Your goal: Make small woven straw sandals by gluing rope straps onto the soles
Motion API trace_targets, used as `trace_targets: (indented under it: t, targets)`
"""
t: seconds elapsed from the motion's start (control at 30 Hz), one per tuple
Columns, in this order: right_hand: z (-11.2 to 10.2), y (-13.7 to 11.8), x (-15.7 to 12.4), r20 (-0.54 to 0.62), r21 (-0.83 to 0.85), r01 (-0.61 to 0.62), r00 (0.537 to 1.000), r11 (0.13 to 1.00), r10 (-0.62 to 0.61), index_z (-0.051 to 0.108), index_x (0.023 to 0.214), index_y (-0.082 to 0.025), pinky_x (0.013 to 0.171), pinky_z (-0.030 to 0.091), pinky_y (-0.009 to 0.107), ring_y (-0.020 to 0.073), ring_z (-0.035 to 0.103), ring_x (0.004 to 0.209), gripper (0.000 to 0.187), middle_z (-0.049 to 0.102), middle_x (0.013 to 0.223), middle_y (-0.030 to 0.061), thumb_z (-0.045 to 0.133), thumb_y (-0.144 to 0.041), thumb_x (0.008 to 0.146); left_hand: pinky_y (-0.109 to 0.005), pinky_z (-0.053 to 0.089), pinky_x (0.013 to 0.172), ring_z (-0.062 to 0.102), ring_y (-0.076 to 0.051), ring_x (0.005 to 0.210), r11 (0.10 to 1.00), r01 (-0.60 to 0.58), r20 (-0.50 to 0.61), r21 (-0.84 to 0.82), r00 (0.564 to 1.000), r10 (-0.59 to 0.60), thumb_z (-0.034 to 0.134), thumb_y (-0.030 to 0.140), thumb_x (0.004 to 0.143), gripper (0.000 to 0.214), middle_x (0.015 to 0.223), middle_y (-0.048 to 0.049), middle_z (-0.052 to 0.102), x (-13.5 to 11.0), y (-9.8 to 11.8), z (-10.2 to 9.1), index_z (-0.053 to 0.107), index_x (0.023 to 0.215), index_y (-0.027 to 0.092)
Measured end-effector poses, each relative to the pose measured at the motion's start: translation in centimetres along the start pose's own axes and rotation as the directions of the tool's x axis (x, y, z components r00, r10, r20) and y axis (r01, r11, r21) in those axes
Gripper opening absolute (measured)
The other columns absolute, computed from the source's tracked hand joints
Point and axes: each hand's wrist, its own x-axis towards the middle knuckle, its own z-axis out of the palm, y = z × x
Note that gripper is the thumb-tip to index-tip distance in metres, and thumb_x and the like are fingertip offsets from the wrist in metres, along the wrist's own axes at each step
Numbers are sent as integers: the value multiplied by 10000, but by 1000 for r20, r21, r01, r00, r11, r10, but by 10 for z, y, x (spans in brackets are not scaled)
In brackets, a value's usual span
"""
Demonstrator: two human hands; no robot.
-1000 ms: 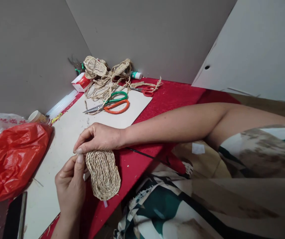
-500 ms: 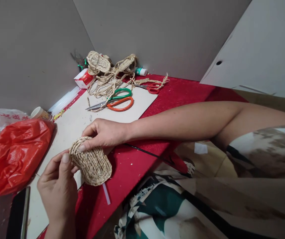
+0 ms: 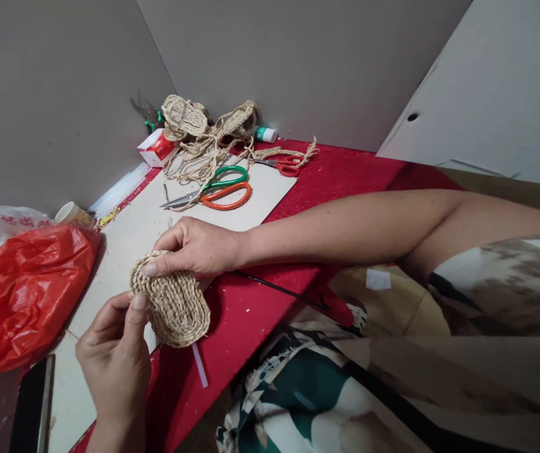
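Observation:
A small oval sole of coiled, braided straw cord [image 3: 180, 308] is held tilted over the near edge of the table. My right hand [image 3: 198, 248] grips its upper end, thumb pressed on the front face and fingers behind it. At the sole's left edge, my left hand [image 3: 119, 346] pinches with thumb and fingertips; its fingers behind the sole are partly hidden. Beyond my hands lie large scissors [image 3: 225, 189] with one green and one orange handle, blades pointing left. A translucent white stick [image 3: 200, 365] lies on the red cloth below the sole.
A pile of straw cord [image 3: 198, 157], straw woven pieces [image 3: 185, 116], red-handled scissors [image 3: 288, 167], a glue tube [image 3: 266, 134] and a red-white box [image 3: 156, 149] stand at the back. Left are a red plastic bag [image 3: 34, 283], a paper cup [image 3: 74, 215] and a phone [image 3: 31, 406].
My left thumb has shifted right, from beside the sole onto its left edge. The right hand keeps its grip and the sole has risen very slightly.

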Motion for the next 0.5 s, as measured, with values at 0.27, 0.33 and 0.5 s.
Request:
trace_targets:
  t: [0.27,0.33,0.5]
  targets:
    - [-1,4,3,26,9,-26,999,1000,25,625,765,-101,503,395,159,53,508,566,344,606,679,-7,762,-408,693,-196,454,579,547,-77,585,997,6,-181,-80,983,-21,751,362,731,218,684,29,650,5,10,8,707,841,179]
    - [-2,7,5,55,18,-51,997,999,50,631,758,-97,534,421,171,64,529,592,344,618,692,2,783,-393,669,-200,458,569,542,-79,575,992,17,-193,-122,980,-41,746,368,735,217,662,27,637,7,12,8,697,808,169]
    - [-3,6,6,-10,86,-75,997,993,76,634,688,-79,572,441,190,67,524,586,347,623,651,1,818,-361,608,-204,436,544,506,-81,535,999,40,-73,-25,996,-42,711,407,760,245,597,34,586,10,6,1,688,766,163]
